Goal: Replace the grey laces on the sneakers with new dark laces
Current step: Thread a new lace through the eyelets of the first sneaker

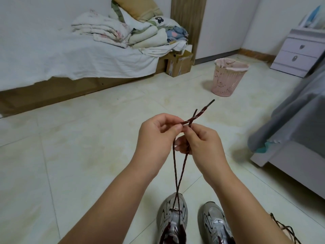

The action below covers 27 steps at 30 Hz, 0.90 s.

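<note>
Dark lace [176, 173] rises in two strands from the left sneaker [173, 219] at the bottom centre of the frame, up to both hands at mid-frame — the two ends cross just above the fingers. Left hand [156, 136] pinches one strand, right hand [200, 143] pinches the other. A second sneaker [215, 224] stands just beside the first on the tiled floor [88, 155] — another dark lace [284, 228] lies at lower right.
</note>
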Each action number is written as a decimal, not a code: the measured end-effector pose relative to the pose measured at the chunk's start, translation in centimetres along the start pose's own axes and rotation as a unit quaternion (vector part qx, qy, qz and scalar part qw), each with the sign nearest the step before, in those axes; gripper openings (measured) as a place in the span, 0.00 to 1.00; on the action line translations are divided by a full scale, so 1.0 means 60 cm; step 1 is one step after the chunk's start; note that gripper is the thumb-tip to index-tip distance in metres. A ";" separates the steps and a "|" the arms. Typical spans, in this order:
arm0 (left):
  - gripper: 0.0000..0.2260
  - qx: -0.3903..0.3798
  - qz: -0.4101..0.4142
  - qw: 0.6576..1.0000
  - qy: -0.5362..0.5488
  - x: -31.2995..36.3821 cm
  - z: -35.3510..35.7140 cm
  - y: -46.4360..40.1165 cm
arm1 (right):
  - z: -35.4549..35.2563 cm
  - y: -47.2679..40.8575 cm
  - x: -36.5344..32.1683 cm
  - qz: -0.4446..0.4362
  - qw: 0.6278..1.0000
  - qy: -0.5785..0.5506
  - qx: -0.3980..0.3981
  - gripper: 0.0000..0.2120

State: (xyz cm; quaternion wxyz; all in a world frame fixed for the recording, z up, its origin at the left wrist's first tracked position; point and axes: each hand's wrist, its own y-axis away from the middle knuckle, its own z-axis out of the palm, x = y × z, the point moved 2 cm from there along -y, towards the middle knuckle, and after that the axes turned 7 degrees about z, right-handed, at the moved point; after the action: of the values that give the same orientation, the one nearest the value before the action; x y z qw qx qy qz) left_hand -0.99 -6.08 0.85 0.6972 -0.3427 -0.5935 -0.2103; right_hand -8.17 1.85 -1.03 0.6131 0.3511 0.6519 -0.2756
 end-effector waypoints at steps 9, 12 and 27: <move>0.09 -0.029 -0.013 0.999 -0.026 0.011 0.023 -0.002 | 0.003 -0.001 0.006 0.090 0.977 -0.127 -0.149 0.15; 0.07 0.020 -0.014 1.000 -0.007 0.003 0.020 -0.008 | -0.008 0.002 0.008 0.112 0.960 -0.176 -0.188 0.15; 0.10 0.001 -0.036 0.999 0.001 -0.031 0.014 -0.020 | -0.024 0.003 0.057 -0.009 0.991 0.126 -0.044 0.14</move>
State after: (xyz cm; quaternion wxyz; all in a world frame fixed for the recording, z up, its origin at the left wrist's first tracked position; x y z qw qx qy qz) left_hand -2.79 -6.51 -0.64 0.6903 -0.3203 -0.6048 -0.2345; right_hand -8.89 3.48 -4.26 0.5383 0.3502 0.7385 -0.2054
